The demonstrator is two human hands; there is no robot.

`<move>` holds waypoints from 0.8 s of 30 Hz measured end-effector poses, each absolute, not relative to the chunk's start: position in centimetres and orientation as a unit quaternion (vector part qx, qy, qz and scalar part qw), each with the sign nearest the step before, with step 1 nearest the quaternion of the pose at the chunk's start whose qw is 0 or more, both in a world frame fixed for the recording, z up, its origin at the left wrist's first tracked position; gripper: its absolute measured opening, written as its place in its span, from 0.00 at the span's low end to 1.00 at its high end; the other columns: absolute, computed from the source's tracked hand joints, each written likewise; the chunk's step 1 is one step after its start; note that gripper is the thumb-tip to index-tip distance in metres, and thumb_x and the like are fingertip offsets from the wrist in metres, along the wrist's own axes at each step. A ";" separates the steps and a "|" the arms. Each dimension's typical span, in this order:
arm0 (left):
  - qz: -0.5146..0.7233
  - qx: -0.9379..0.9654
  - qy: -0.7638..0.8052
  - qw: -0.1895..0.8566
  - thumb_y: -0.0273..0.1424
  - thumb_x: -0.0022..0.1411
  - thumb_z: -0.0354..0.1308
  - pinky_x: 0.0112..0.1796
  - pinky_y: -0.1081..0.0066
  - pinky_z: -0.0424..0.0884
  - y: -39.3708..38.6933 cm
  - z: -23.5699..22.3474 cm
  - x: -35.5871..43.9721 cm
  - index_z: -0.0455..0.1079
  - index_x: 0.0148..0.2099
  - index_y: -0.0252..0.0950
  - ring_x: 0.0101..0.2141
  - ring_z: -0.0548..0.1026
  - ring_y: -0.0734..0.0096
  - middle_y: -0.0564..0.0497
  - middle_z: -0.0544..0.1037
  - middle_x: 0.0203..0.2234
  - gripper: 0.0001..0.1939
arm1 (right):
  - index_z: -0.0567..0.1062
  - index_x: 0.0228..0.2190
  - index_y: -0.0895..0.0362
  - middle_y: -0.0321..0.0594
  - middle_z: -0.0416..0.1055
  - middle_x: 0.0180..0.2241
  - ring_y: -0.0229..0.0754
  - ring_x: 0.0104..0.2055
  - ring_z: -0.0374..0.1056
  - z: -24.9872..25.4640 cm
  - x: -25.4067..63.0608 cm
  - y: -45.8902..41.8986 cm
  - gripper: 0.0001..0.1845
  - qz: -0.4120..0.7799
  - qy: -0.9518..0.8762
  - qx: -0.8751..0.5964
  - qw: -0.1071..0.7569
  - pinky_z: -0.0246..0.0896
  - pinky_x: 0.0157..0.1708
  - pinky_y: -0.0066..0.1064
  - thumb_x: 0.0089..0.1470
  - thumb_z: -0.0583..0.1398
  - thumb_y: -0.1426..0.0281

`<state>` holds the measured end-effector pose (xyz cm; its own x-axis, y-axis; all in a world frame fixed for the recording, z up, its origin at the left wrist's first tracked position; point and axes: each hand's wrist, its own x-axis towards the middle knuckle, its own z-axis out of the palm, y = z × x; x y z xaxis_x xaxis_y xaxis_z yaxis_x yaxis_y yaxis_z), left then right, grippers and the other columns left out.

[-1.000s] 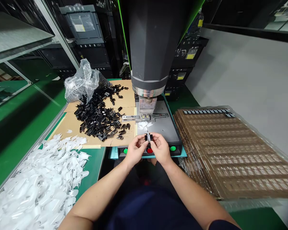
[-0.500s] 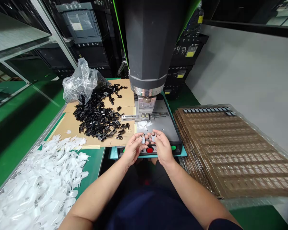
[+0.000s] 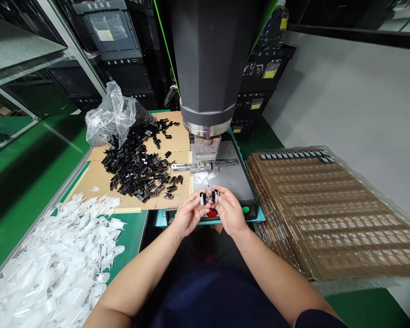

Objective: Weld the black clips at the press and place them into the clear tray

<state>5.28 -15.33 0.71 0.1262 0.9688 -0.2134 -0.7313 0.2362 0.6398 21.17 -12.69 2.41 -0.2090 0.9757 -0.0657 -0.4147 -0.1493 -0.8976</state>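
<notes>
Between the fingertips of my left hand (image 3: 188,212) is a small black-and-white plastic part (image 3: 202,198), its black side partly facing me. My right hand (image 3: 231,212) pinches a similar black-and-white plastic part (image 3: 215,196), close beside the first. Both hands are in front of a press machine (image 3: 208,68), above its front panel with a red button (image 3: 212,212) and a green button (image 3: 246,209). A few white plastic pieces (image 3: 203,177) lie on the grey machine bed just beyond my fingers, below the metal fixture (image 3: 205,165).
Black clips (image 3: 136,168) are heaped on cardboard (image 3: 92,182) at left, beside a clear plastic bag (image 3: 111,116). A large pile of white pieces (image 3: 58,259) covers the near left. Stacked brown trays (image 3: 328,214) stand at right, with several parts in the far row. Dark crates (image 3: 123,77) rise behind.
Both held parts have been turned in my fingers, so their black sides now show where pale faces showed before. The two parts are slightly closer together. The view has shifted a little.
</notes>
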 end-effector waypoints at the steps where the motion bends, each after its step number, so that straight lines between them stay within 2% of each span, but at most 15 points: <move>1: 0.587 0.193 0.305 0.725 0.35 0.63 0.74 0.41 0.71 0.83 -15.3 0.8 5.3 0.78 0.57 0.36 0.38 0.85 0.68 0.44 0.84 0.47 0.22 | 0.77 0.52 0.51 0.44 0.79 0.49 0.45 0.39 0.75 2.4 21.1 -12.7 0.20 0.672 -0.392 -0.354 0.519 0.75 0.42 0.41 0.60 0.65 0.60; 4: 0.587 0.188 0.304 0.726 0.35 0.62 0.74 0.40 0.71 0.83 -15.3 1.0 5.3 0.78 0.56 0.36 0.37 0.85 0.68 0.44 0.85 0.44 0.22 | 0.75 0.52 0.51 0.43 0.78 0.48 0.44 0.38 0.74 2.1 21.0 -12.5 0.19 0.674 -0.396 -0.350 0.516 0.73 0.41 0.40 0.60 0.62 0.62; 7: 0.588 0.194 0.319 0.717 0.35 0.61 0.76 0.42 0.69 0.83 -15.5 1.2 5.4 0.77 0.55 0.36 0.38 0.85 0.66 0.46 0.84 0.41 0.23 | 0.72 0.49 0.50 0.38 0.75 0.41 0.43 0.36 0.71 1.8 21.1 -12.4 0.17 0.631 -0.452 -0.358 0.518 0.71 0.40 0.39 0.57 0.60 0.67; 10: 0.610 0.206 0.348 0.681 0.35 0.58 0.78 0.44 0.69 0.83 -15.9 1.0 5.7 0.77 0.52 0.38 0.40 0.85 0.66 0.49 0.83 0.40 0.22 | 0.70 0.46 0.50 0.36 0.71 0.38 0.43 0.37 0.69 2.2 21.4 -12.6 0.17 0.506 -0.608 -0.397 0.464 0.69 0.41 0.38 0.53 0.60 0.70; 13: 0.628 0.236 0.365 0.646 0.36 0.58 0.78 0.41 0.73 0.81 -16.4 0.7 6.1 0.76 0.48 0.40 0.39 0.83 0.71 0.52 0.81 0.41 0.19 | 0.70 0.47 0.51 0.39 0.71 0.43 0.46 0.42 0.70 3.1 21.6 -13.0 0.18 0.361 -0.741 -0.419 0.380 0.68 0.46 0.41 0.54 0.63 0.70; 15: 0.624 0.260 0.381 0.631 0.38 0.57 0.79 0.40 0.74 0.81 -16.6 0.7 6.4 0.76 0.46 0.41 0.38 0.82 0.72 0.53 0.81 0.40 0.19 | 0.70 0.46 0.51 0.40 0.71 0.44 0.48 0.44 0.70 3.7 21.7 -13.0 0.17 0.300 -0.779 -0.419 0.357 0.68 0.47 0.41 0.55 0.63 0.71; 17: 0.607 0.291 0.408 0.617 0.40 0.57 0.79 0.42 0.71 0.82 -16.8 0.8 6.6 0.76 0.46 0.41 0.39 0.83 0.70 0.52 0.81 0.41 0.20 | 0.70 0.45 0.51 0.40 0.71 0.43 0.47 0.44 0.70 4.1 22.4 -12.7 0.16 0.268 -0.800 -0.410 0.346 0.68 0.46 0.39 0.55 0.63 0.72; 20: 0.559 0.371 0.468 0.575 0.45 0.60 0.75 0.46 0.62 0.84 -17.5 0.8 5.8 0.76 0.50 0.40 0.43 0.84 0.61 0.46 0.82 0.48 0.22 | 0.72 0.46 0.51 0.39 0.72 0.44 0.47 0.45 0.71 4.7 25.1 -11.1 0.17 0.236 -0.818 -0.397 0.342 0.68 0.46 0.37 0.54 0.62 0.74; 22: 0.528 0.439 0.523 0.505 0.47 0.63 0.72 0.50 0.56 0.83 -18.3 0.3 4.2 0.77 0.52 0.40 0.47 0.84 0.55 0.43 0.82 0.52 0.22 | 0.74 0.47 0.51 0.40 0.73 0.45 0.46 0.46 0.72 5.1 28.5 -9.0 0.17 0.213 -0.816 -0.411 0.346 0.68 0.48 0.36 0.55 0.62 0.74; 24: 0.502 0.512 0.580 0.387 0.47 0.64 0.70 0.56 0.51 0.80 -19.6 -0.3 1.9 0.78 0.51 0.41 0.52 0.82 0.51 0.44 0.83 0.50 0.20 | 0.75 0.48 0.52 0.41 0.74 0.47 0.46 0.47 0.72 5.2 33.1 -5.9 0.17 0.179 -0.801 -0.454 0.346 0.69 0.49 0.36 0.56 0.62 0.74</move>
